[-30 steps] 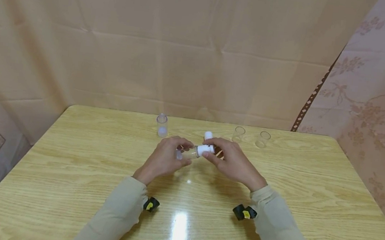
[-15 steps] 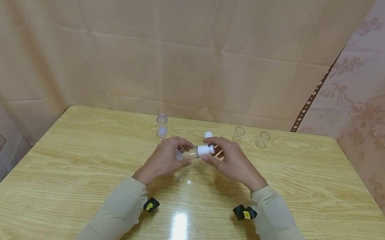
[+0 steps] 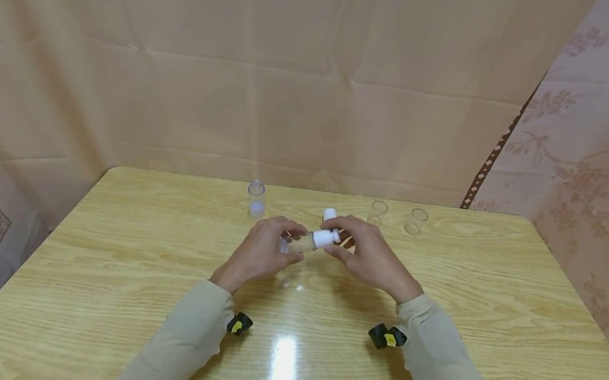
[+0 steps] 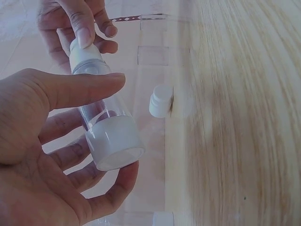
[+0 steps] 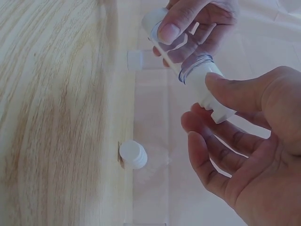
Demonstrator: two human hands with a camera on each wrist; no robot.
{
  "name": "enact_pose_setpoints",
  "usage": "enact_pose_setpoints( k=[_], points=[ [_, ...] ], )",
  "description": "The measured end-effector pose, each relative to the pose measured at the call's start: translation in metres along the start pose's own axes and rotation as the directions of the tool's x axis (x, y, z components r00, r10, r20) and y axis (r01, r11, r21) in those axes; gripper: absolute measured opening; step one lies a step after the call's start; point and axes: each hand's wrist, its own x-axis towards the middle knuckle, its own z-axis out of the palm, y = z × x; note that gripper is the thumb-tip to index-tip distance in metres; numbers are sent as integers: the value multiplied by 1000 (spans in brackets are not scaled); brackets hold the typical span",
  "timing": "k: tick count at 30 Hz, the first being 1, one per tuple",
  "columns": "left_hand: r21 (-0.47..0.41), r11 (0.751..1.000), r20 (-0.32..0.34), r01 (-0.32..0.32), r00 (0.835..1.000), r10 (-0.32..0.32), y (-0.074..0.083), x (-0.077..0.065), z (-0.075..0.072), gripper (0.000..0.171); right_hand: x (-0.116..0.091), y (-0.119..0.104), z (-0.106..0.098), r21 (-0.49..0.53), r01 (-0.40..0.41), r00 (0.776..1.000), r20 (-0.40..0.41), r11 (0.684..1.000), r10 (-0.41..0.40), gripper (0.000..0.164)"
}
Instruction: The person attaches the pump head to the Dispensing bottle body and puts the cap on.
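Over the middle of the table, my left hand [image 3: 263, 247] grips a clear bottle [image 4: 115, 106] with a white base, the thumb on one side and fingers curled round the other. The bottle lies tilted, base to the left. At its other end is a white pump top [image 5: 200, 87], which my right hand [image 3: 367, 255] pinches between thumb and fingers. In the right wrist view the top sits at the bottle's mouth; whether it is fully seated, I cannot tell. Just beyond the right fingers, a small white piece [image 3: 329, 214] like another pump top stands on the table.
At the back left of the wooden table [image 3: 101, 266] stands another clear bottle [image 3: 256, 203] with a whitish bottom. Two clear, open-topped cylinders [image 3: 377, 213] are at the back right. A beige curtain [image 3: 305, 89] hangs behind the table's far edge.
My right thumb and fingers have shifted slightly on the white pump top, the thumb moving a little to the right. My left hand and the bottle stay almost in place.
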Motion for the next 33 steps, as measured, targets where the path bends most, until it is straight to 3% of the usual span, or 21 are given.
enact_pose_setpoints(
  k=[21, 29, 33],
  points=[
    [10, 1000, -10, -9, 1000, 9, 1, 0, 0, 37, 2, 1, -1, 11, -104, 992, 76, 995, 103, 26],
    [11, 1000, -18, -9, 1000, 9, 0, 1, 1, 36, 1, 0, -1, 12, -107, 992, 65, 994, 106, 32],
    [4, 1000, -28, -14, 1000, 14, 0, 1, 1, 36, 0, 2, -1, 4, -61, 998, 34, 998, 61, 39]
  ],
)
